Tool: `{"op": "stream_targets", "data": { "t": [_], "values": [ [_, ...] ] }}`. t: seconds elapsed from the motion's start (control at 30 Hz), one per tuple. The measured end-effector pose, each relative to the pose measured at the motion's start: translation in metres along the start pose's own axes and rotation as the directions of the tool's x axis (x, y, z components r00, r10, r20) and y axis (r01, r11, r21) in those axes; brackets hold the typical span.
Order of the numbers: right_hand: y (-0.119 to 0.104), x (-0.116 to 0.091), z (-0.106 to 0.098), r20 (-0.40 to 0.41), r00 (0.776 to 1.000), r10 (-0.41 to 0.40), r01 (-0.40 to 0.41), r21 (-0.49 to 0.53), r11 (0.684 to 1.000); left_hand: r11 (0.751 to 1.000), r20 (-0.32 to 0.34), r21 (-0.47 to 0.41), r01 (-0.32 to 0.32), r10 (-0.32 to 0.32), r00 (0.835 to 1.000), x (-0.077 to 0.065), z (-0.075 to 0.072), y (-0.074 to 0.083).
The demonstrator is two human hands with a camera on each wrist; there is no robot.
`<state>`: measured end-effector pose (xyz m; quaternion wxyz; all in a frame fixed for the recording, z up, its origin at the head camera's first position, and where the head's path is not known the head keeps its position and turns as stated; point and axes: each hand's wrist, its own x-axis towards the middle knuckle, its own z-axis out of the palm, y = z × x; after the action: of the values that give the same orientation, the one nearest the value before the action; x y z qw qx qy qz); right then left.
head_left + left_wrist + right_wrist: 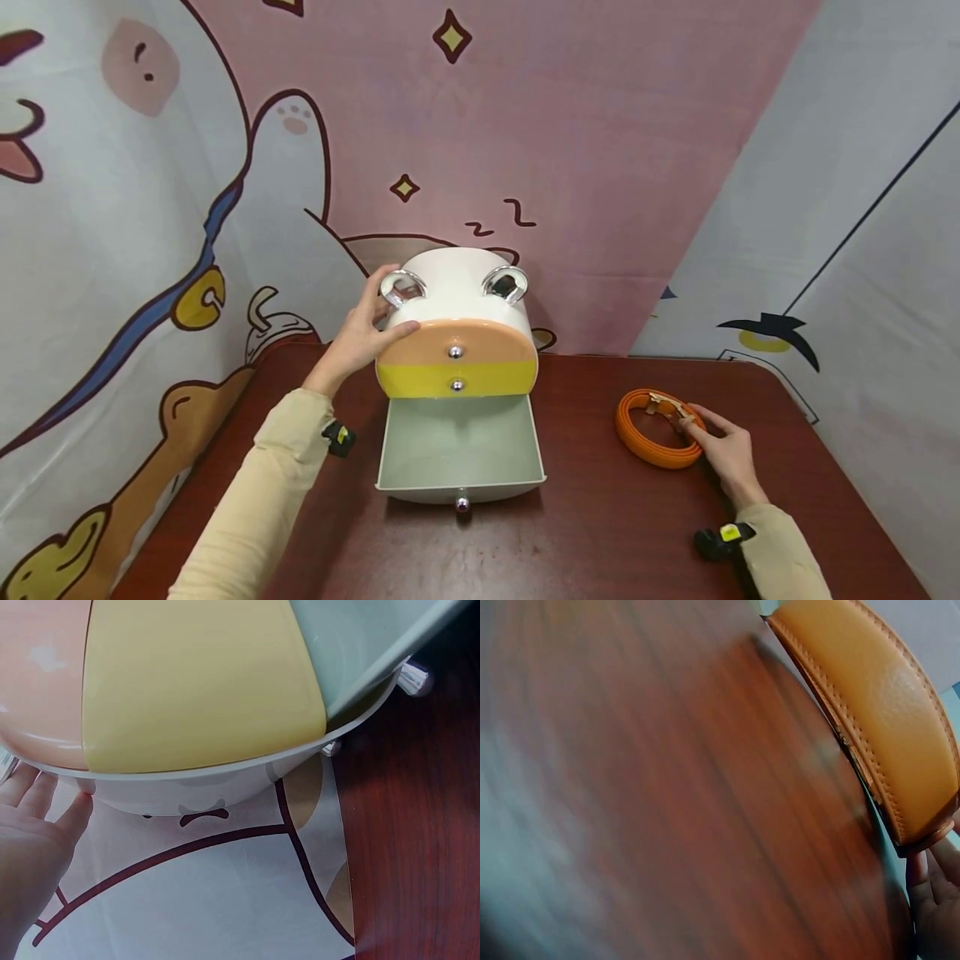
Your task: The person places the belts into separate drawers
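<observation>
A small white drawer box (457, 292) with two silver ring-like ears stands on the table, its peach and yellow drawers pushed in. Its bottom drawer, pale green (461, 442), is pulled out and shows a bare interior. My left hand (363, 329) rests against the box's upper left side, thumb along the front edge and fingers by the left ear; the left wrist view shows the fingers (75, 814) against the white wall. To the right, a coiled orange belt (660, 457) with a gold buckle is pinched at its right side by my right hand (727, 454). Stitching shows along the belt (877, 712).
The dark red-brown table (585, 542) reaches back to a cartoon-printed cloth (585, 150) hanging behind it and at the sides. A silver knob (462, 505) sticks out from the front of the open drawer. Each wrist wears a black camera strap (339, 437).
</observation>
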<state>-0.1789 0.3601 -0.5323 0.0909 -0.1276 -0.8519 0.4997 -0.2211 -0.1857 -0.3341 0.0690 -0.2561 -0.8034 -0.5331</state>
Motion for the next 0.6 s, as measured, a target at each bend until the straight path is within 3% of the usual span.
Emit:
{"op": "stream_targets", "data": {
  "t": [0.27,0.6],
  "values": [
    [-0.008,-0.006,0.013,0.069,0.996,-0.058,0.055,0.046,0.997,1.0,0.002,-0.017,-0.019,0.019,1.0,0.002,0.0,0.0],
    [-0.022,-0.011,0.03,0.074,0.99,-0.12,0.115,0.074,0.991,1.0,-0.001,-0.025,-0.017,0.017,1.0,0.001,0.0,0.0]
  ]
}}
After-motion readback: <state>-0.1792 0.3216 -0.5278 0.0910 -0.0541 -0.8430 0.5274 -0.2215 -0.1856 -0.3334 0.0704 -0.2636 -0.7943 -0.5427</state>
